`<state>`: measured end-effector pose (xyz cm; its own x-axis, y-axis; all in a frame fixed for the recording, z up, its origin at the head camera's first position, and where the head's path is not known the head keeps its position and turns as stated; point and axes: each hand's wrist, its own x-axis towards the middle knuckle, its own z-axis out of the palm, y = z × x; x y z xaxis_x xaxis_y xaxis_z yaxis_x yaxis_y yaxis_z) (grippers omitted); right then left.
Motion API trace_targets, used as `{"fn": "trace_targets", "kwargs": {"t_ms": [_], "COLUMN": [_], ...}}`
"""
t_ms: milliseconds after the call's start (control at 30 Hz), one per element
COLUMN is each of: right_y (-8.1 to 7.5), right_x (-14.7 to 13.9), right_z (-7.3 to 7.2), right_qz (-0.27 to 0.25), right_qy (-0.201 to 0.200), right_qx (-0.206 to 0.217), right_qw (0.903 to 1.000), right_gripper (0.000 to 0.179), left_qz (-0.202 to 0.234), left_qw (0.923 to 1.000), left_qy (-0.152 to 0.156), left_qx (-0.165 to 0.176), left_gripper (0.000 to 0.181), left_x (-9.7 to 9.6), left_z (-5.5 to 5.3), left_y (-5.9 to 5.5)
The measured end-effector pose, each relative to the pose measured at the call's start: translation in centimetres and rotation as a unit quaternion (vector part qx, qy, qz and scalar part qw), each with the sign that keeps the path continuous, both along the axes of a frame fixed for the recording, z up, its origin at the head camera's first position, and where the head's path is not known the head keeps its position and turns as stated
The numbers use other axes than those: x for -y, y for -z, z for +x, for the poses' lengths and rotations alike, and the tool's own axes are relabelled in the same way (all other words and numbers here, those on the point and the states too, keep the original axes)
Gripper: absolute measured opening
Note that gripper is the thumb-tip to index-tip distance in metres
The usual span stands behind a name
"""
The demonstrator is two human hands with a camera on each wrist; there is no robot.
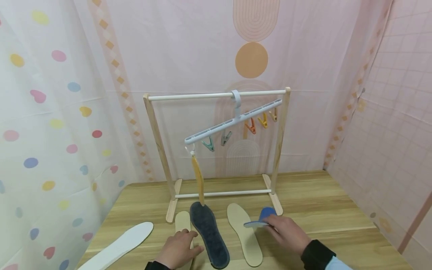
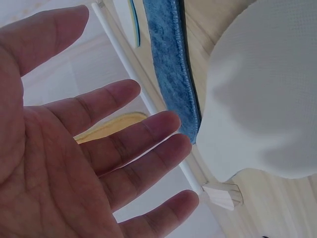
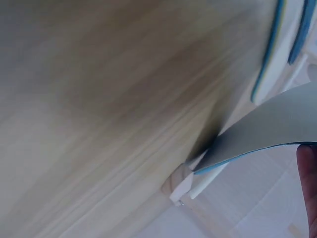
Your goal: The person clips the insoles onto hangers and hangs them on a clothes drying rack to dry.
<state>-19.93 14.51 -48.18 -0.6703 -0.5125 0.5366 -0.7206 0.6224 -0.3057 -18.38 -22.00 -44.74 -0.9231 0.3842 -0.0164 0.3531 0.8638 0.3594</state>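
My right hand (image 1: 287, 233) pinches a blue insole (image 1: 267, 212), which looks bent in the head view. In the right wrist view the pale underside of this insole (image 3: 277, 119) curves up from the table to the thumb. My left hand (image 1: 179, 249) hovers with spread, relaxed fingers over a cream insole (image 1: 183, 220), partly hiding it. Right of it lies a dark grey plush insole (image 1: 209, 234), blue-looking in the left wrist view. Another cream insole (image 1: 243, 232) lies between the plush one and my right hand. A yellow insole (image 1: 198, 176) hangs from the hanger's left end.
A wooden rack (image 1: 156, 146) with white rods stands behind the insoles. On its top rod a light blue hanger (image 1: 233, 122) tilts down to the left, carrying several coloured clips, such as an orange clip (image 1: 251, 126). A white insole (image 1: 123, 243) lies at far left.
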Motion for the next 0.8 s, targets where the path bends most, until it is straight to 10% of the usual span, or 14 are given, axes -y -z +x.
{"fn": "trace_targets", "kwargs": {"t_ms": [800], "right_y": [-1.8], "right_x": [3.6], "right_z": [-1.1], "right_qz": [-0.113], "right_qy": [0.134], "right_qx": [-0.101], "right_qw": [0.9793], "right_gripper": [0.014], "left_qz": [0.008], "left_qw": [0.9999], "left_qy": [0.012], "left_qx": [0.009], "left_gripper": [0.045], "left_x": [0.0], "left_z": [-0.2], "left_y": [-0.5]}}
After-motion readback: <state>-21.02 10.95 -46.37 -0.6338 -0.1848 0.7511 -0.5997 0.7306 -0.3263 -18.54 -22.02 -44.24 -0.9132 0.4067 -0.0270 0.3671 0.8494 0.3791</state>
